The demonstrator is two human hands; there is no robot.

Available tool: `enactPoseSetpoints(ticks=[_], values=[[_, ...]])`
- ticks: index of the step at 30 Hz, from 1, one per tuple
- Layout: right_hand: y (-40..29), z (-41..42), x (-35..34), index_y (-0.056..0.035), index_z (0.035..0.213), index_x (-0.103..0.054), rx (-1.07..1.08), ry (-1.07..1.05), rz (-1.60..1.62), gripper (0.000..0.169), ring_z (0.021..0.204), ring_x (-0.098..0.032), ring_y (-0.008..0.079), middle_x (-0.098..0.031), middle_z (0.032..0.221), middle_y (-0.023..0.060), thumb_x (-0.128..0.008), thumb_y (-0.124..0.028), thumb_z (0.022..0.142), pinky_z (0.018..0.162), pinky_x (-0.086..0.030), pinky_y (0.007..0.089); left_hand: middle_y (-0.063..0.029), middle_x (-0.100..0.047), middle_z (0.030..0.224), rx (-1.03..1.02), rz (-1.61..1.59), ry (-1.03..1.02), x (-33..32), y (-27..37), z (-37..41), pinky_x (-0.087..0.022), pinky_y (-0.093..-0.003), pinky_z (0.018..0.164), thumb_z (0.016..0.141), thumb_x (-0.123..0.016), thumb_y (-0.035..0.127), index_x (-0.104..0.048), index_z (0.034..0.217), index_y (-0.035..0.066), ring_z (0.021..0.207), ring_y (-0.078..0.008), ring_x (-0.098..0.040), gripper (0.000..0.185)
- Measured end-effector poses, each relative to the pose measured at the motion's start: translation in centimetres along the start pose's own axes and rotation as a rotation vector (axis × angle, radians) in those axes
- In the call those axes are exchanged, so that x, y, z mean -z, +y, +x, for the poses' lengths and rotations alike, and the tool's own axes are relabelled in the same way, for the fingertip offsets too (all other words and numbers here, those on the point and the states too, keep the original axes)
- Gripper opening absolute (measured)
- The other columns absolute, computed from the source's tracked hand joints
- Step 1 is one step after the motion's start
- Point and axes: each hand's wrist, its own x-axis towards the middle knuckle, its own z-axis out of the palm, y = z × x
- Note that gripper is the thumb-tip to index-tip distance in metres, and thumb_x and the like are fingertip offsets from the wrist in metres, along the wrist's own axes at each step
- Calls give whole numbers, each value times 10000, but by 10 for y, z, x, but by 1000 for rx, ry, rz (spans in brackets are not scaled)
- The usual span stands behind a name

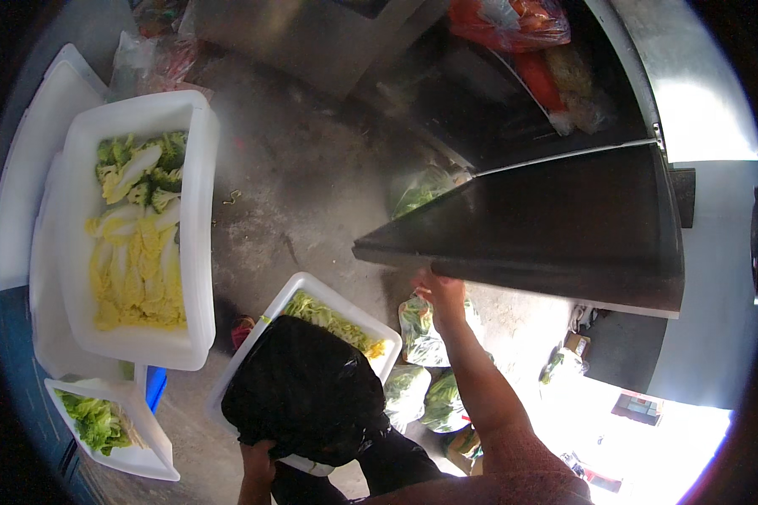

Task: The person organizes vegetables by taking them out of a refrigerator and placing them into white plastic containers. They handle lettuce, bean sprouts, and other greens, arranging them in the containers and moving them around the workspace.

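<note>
A full black plastic bag (306,385) is held by my left hand (259,459) at its lower left edge, over a white plastic tub (388,341) of shredded green and yellow vegetables (328,322). At the centre right, my right hand (441,293) has its fingers curled at the edge of a dark hinged door (543,221), which stands swung out from a dark cabinet. Plastic bags of leafy greens (417,331) lie on the floor beneath my right forearm. The bag hides part of the tub and its contents.
Stacked white tubs (203,252) at left hold broccoli (158,170) and napa cabbage leaves (139,271). A smaller white tub (158,435) holds lettuce (95,426). Red bagged goods (518,25) are inside the dark cabinet. More bagged greens (417,192) sit behind the door's corner.
</note>
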Motion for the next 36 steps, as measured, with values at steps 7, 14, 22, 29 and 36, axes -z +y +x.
enactPoseSetpoints(ticks=[7, 14, 22, 29, 36], values=[[-38, 22, -43, -95, 1322, -212, 138, -207, 55, 655, 795, -568, 176, -496, 1125, 136, -565, -104, 770, 655, -451, 262, -175, -427, 1141, 99, -39, -17, 23, -43, 13, -359, -380, 892, 600, -501, -23, -377, 1153, -19, 1046, -333, -430, 566], [58, 24, 4, -57, 1008, -533, 480, -508, -629, 362, 796, -582, 169, -588, 865, 66, -650, -198, 695, 644, -463, 274, -123, -450, 1119, 318, -60, 51, -9, -5, 13, -388, -372, 837, 683, -513, -44, -405, 1157, 22, 976, -266, -466, 491], [93, 1, 21, -25, 1039, -554, 170, -517, -932, 423, 802, -579, 154, -617, 894, 117, -613, -106, 628, 709, -456, 286, -131, -486, 1034, 208, 146, -60, -21, 45, 6, -381, -367, 828, 650, -545, 66, -453, 1057, -38, 967, -262, -464, 430], [73, -20, 37, 1, 860, -569, -70, -517, -811, 307, 638, -526, 156, -572, 718, 80, -571, -149, 593, 570, -433, 306, -143, -519, 1012, 156, 273, -132, -37, 67, 0, -391, -359, 844, 671, -508, 80, -468, 1049, -28, 956, -260, -495, 396], [87, -26, 66, 27, 985, -506, -358, -609, -853, 450, 700, -544, 198, -574, 806, 119, -691, -82, 590, 605, -458, 331, -128, -526, 1001, 105, 367, -257, -19, 60, -7, -404, -350, 812, 725, -498, 114, -493, 1046, -4, 927, -238, -501, 343]])
